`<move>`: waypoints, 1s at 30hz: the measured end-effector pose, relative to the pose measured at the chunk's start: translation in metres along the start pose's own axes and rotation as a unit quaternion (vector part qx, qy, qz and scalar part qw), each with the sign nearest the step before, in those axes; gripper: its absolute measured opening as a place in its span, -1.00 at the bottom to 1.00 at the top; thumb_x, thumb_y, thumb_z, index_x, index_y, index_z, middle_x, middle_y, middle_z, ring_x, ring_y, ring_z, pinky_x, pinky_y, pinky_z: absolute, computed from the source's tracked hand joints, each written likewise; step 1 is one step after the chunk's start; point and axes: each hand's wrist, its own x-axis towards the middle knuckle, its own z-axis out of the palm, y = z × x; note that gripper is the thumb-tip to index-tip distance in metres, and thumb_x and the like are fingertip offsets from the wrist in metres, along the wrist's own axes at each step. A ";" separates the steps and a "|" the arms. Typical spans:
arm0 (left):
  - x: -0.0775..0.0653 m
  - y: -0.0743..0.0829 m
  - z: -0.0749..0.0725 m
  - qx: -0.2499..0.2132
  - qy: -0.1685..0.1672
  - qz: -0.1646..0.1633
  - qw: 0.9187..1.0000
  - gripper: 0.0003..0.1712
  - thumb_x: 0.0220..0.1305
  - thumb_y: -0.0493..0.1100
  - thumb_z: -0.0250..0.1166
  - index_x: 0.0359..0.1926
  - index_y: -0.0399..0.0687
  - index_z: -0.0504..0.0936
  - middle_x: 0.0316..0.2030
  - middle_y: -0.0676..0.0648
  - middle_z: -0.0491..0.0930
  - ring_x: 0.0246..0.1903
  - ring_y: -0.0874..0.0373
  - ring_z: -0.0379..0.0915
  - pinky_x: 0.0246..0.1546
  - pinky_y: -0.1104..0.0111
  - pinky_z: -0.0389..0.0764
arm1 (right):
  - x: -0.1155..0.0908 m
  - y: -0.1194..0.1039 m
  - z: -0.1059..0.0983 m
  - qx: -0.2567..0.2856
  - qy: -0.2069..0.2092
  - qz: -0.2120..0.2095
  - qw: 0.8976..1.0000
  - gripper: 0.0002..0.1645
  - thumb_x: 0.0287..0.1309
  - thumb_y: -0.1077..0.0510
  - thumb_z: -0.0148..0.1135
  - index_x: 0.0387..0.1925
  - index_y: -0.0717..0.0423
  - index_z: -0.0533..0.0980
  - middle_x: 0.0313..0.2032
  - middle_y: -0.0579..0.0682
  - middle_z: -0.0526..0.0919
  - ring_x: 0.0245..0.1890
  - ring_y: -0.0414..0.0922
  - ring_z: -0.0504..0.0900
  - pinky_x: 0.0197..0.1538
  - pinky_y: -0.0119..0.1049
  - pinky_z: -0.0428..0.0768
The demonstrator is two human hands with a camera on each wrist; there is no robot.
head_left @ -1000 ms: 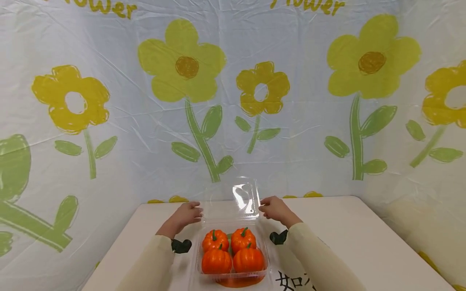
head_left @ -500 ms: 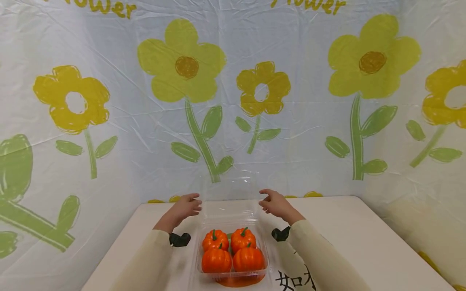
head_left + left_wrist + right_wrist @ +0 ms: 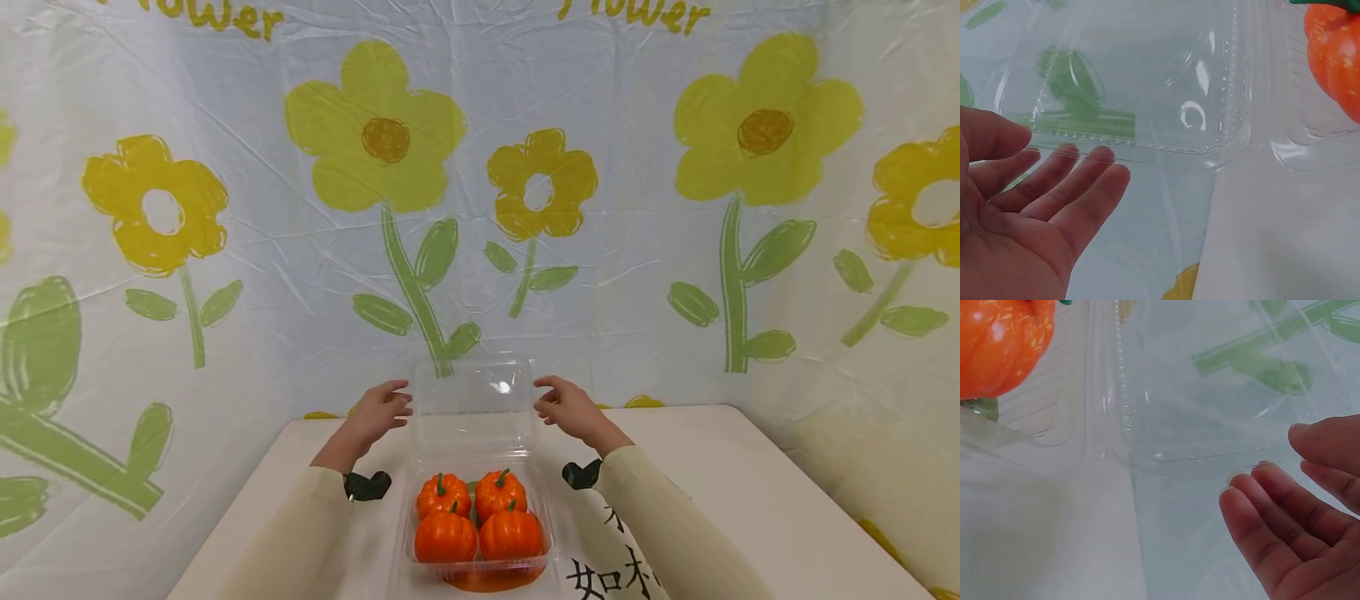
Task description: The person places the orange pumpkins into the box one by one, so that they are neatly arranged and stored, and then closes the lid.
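A clear plastic clamshell box (image 3: 552,546) stands on the table with several small orange pumpkins (image 3: 446,537) inside. Its hinged lid (image 3: 472,404) is raised at the back. At the lid's left side is my left hand (image 3: 377,414), fingers extended; the left wrist view shows its thumb and fingertips by the lid's rim (image 3: 1141,147), the thumb overlapping it. My right hand (image 3: 573,410) mirrors this on the right side. In the right wrist view its fingertips (image 3: 1235,487) lie near the rim, fairly straight. Whether they touch it is hard to tell.
The pale table (image 3: 750,500) carries black written characters (image 3: 611,579) right of the box. Behind it hangs a cloth (image 3: 637,275) printed with yellow flowers. A dark strap piece shows at each wrist.
Both hands have moved upward along the lid's sides, and their fingers have spread a little. The raised lid has tilted slightly. The pumpkins and the box base have stayed put.
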 end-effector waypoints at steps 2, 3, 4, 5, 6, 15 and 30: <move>-0.001 0.002 0.000 -0.002 0.012 0.006 1.000 -0.41 0.46 -0.22 -0.07 0.45 -0.23 0.12 0.31 -0.39 0.32 0.18 -0.20 0.43 0.18 0.02 0.52 | -0.001 -0.003 -0.002 0.007 0.003 -0.003 1.000 -0.48 0.31 0.15 0.13 0.27 0.12 0.35 -0.06 0.14 0.64 -0.17 0.01 0.68 -0.05 -0.14 0.69; -0.002 0.004 0.000 -0.003 0.017 0.010 1.000 -0.42 0.46 -0.23 -0.07 0.45 -0.23 0.14 0.31 -0.39 0.32 0.18 -0.19 0.44 0.17 0.03 0.53 | -0.001 -0.005 -0.002 0.009 0.005 -0.005 1.000 -0.49 0.31 0.15 0.13 0.26 0.13 0.36 -0.06 0.15 0.64 -0.16 0.03 0.68 -0.05 -0.14 0.69; -0.002 0.005 0.000 -0.003 0.022 0.016 1.000 -0.43 0.46 -0.23 -0.07 0.44 -0.23 0.16 0.30 -0.39 0.33 0.17 -0.19 0.45 0.15 0.04 0.55 | -0.001 -0.006 -0.003 0.010 0.008 -0.007 1.000 -0.51 0.31 0.16 0.13 0.24 0.14 0.37 -0.06 0.15 0.64 -0.16 0.04 0.68 -0.04 -0.13 0.69; -0.003 0.005 0.000 -0.003 0.028 0.019 0.999 -0.45 0.46 -0.23 -0.06 0.42 -0.21 0.19 0.29 -0.38 0.34 0.16 -0.18 0.46 0.13 0.05 0.57 | -0.002 -0.008 -0.004 0.011 0.012 -0.010 1.000 -0.53 0.31 0.16 0.13 0.22 0.14 0.38 -0.06 0.16 0.64 -0.17 0.04 0.68 -0.04 -0.13 0.69; -0.003 0.006 0.000 -0.005 0.037 0.021 0.999 -0.47 0.45 -0.23 -0.04 0.40 -0.19 0.23 0.27 -0.37 0.36 0.14 -0.17 0.47 0.11 0.08 0.59 | -0.002 -0.010 -0.005 0.013 0.017 -0.013 1.000 -0.55 0.30 0.17 0.14 0.20 0.14 0.39 -0.06 0.16 0.64 -0.18 0.04 0.68 -0.04 -0.13 0.69; 0.000 0.008 0.001 -0.015 0.075 0.038 0.996 -0.57 0.41 -0.26 0.04 0.27 -0.21 0.36 0.14 -0.37 0.42 0.05 -0.23 0.48 -0.09 0.22 0.69 | -0.003 -0.018 -0.006 -0.002 0.063 -0.045 0.997 -0.68 0.26 0.23 0.16 0.05 0.12 0.44 -0.13 0.10 0.66 -0.24 -0.09 0.67 -0.09 -0.16 0.68; 0.000 0.012 0.007 -0.007 0.097 0.059 0.994 -0.77 0.39 -0.27 0.08 0.04 -0.13 0.42 -0.04 -0.22 0.48 -0.05 -0.14 0.53 -0.07 0.17 0.68 | -0.004 -0.019 -0.008 -0.006 0.106 -0.059 0.993 -0.79 0.24 0.24 0.20 -0.09 0.08 0.46 -0.18 0.08 0.65 -0.22 -0.08 0.66 -0.09 -0.16 0.65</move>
